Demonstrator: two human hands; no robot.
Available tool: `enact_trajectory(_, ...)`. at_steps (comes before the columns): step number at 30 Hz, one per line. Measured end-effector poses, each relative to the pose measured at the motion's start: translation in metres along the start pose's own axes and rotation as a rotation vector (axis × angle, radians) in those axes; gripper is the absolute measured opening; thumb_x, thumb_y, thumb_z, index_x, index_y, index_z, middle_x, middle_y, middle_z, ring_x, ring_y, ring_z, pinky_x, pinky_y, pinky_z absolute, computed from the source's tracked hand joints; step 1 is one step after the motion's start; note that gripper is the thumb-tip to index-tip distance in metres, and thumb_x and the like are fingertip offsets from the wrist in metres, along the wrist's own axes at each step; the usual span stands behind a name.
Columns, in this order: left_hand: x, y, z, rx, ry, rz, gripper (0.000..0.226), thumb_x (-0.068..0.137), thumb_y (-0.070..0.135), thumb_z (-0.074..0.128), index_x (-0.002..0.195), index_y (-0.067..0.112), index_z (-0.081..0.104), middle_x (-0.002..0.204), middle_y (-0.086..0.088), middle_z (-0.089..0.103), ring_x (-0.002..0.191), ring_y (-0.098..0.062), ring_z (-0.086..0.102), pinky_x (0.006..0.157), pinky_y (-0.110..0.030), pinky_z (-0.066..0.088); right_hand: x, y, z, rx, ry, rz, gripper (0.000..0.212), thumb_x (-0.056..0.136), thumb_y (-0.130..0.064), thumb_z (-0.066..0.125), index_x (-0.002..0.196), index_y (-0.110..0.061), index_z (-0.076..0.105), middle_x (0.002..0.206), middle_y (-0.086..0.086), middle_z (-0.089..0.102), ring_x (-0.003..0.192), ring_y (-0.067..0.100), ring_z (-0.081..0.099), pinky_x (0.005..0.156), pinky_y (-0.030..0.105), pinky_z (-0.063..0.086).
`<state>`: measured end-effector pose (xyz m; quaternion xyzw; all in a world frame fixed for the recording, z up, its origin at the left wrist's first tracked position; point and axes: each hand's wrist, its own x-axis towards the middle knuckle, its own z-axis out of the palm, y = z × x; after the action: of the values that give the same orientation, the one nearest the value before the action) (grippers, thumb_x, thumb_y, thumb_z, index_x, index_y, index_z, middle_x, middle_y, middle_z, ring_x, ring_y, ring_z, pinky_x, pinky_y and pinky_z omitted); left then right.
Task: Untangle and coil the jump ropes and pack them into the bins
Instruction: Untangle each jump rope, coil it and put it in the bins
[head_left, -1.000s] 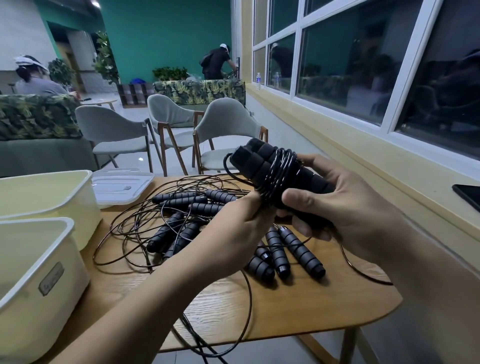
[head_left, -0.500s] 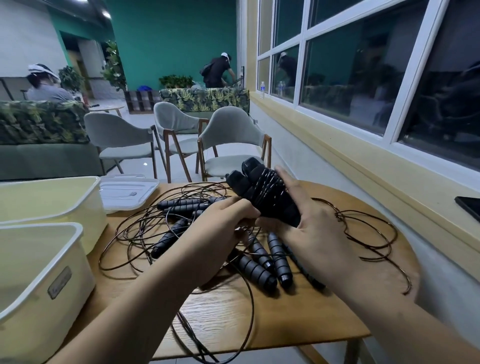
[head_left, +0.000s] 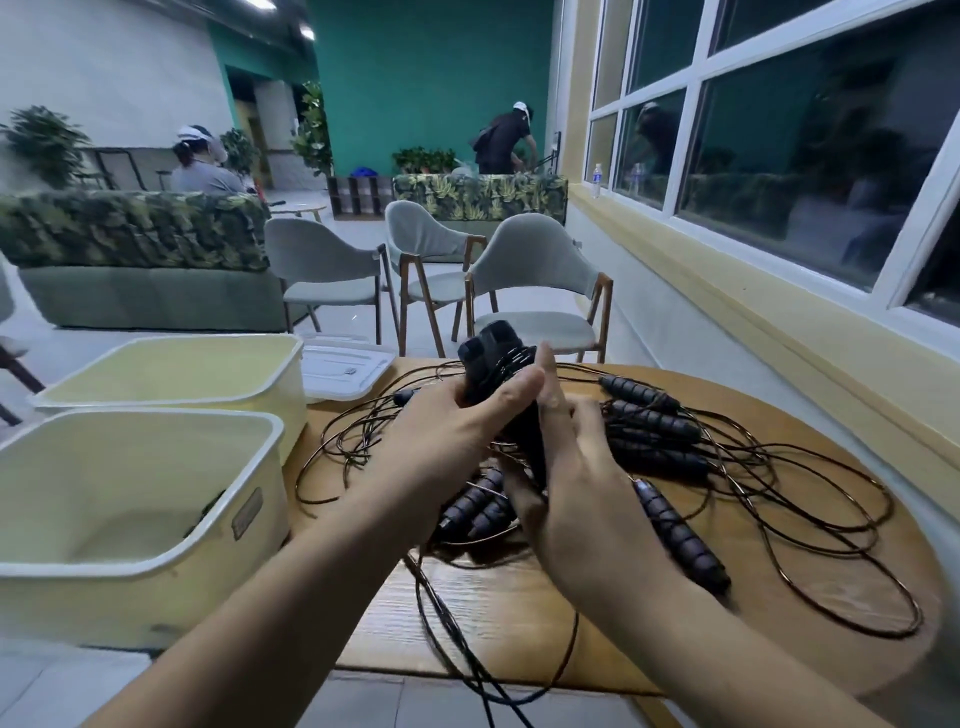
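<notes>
Wraps are wanting a firm squeeze, I'm reckoning: my left hand (head_left: 441, 436) and right hand (head_left: 587, 499) are curling round the coiled rope bundle (head_left: 488, 356) above the tangle (head_left: 727, 467) on the tabletop (head_left: 493, 597), right of the near bin (head_left: 104, 608)

2 bins (head_left: 156, 608) left of tangled ropes (head_left: 678, 538) on table (head_left: 498, 608)

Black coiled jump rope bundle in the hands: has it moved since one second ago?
Yes. The black coiled jump rope bundle turned more upright and shifted left, toward the white plastic lid.
</notes>
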<state>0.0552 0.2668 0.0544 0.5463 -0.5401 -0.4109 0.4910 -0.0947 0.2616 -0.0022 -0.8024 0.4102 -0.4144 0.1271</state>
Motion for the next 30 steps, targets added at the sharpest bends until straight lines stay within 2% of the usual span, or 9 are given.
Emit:
enact_trajectory(3,-0.008,0.006,-0.035,0.090,0.052,0.009,0.055,0.081,0.074,0.071,0.104,0.025,0.080,0.098,0.003,0.082,0.098,-0.016,0.078,0.104,-0.047,0.056,0.006,-0.028,0.018,0.045,-0.040,-0.025,0.099,0.106,-0.040,0.061,0.161,-0.059,-0.019,0.143,-0.005,0.034,0.096,0.022,0.066,0.085,0.052,0.061)
enact_trajectory(7,-0.014,0.005,-0.096,0.184,0.084,-0.004,0.070,0.076,0.085,0.069,0.108,0.024,0.080,0.103,0.005,0.082,0.105,-0.018,0.076,0.100,-0.047,0.057,0.020,-0.063,0.040,0.116,-0.140,-0.086,0.109,0.102,-0.042,0.067,0.158,-0.062,-0.023,0.139,-0.003,0.034,0.101,0.024,0.063,0.090,0.051,0.059)
enact_trajectory(11,-0.026,0.007,-0.155,0.217,0.146,-0.031,0.060,0.080,0.069,0.067,0.108,0.017,0.077,0.101,0.003,0.082,0.101,-0.012,0.075,0.092,-0.037,0.055,0.038,-0.092,0.069,0.135,-0.266,-0.157,0.105,0.101,-0.056,0.064,0.160,-0.058,-0.024,0.149,-0.011,0.036,0.124,0.016,0.055,0.106,0.040,0.050)
enact_trajectory(16,-0.033,0.002,-0.221,0.343,0.192,-0.085,0.040,0.089,0.054,0.071,0.101,0.017,0.074,0.100,-0.002,0.083,0.111,-0.027,0.073,0.096,-0.045,0.052,0.066,-0.108,0.109,0.091,-0.386,-0.258,0.079,0.107,-0.063,0.046,0.170,-0.043,0.003,0.166,-0.014,0.033,0.151,0.004,0.031,0.120,0.023,0.029)
enact_trajectory(19,-0.036,-0.007,-0.251,0.412,0.194,-0.140,0.025,0.092,0.042,0.075,0.089,0.018,0.070,0.084,0.006,0.082,0.096,-0.024,0.073,0.088,-0.036,0.052,0.080,-0.106,0.133,0.008,-0.438,-0.309,0.067,0.108,-0.059,0.046,0.168,-0.036,0.027,0.158,-0.011,0.044,0.147,0.009,0.036,0.123,0.029,0.032)
enact_trajectory(21,-0.033,-0.022,-0.272,0.484,0.202,-0.211,0.033,0.086,0.050,0.080,0.092,0.019,0.069,0.080,0.010,0.080,0.091,-0.018,0.072,0.087,-0.034,0.053,0.085,-0.102,0.147,-0.039,-0.499,-0.301,0.064,0.107,-0.062,0.043,0.166,-0.040,0.031,0.152,-0.012,0.048,0.142,0.011,0.040,0.120,0.034,0.034)
enact_trajectory(24,-0.024,-0.050,-0.302,0.668,0.182,-0.328,0.065,0.067,0.078,0.083,0.100,0.023,0.070,0.083,0.005,0.080,0.091,-0.019,0.075,0.089,-0.041,0.059,0.086,-0.094,0.165,-0.087,-0.544,-0.300,0.060,0.107,-0.066,0.036,0.161,-0.039,0.041,0.148,-0.014,0.049,0.139,0.009,0.040,0.119,0.038,0.035)
enact_trajectory(27,-0.014,-0.077,-0.316,0.881,0.131,-0.400,0.062,0.067,0.077,0.084,0.084,0.018,0.073,0.075,0.004,0.074,0.079,-0.019,0.070,0.067,-0.031,0.050,0.085,-0.088,0.177,-0.096,-0.542,-0.295,0.066,0.103,-0.071,0.023,0.155,-0.040,0.050,0.147,-0.019,0.047,0.141,0.005,0.036,0.120,0.034,0.030)
enact_trajectory(30,-0.003,-0.096,-0.321,1.096,0.054,-0.479,0.071,0.064,0.083,0.078,0.072,0.012,0.071,0.064,0.001,0.066,0.067,-0.022,0.064,0.058,-0.032,0.040,0.083,-0.087,0.182,-0.112,-0.550,-0.306,0.071,0.099,-0.072,0.012,0.150,-0.044,0.054,0.149,-0.021,0.044,0.148,0.000,0.025,0.119,0.026,0.017)
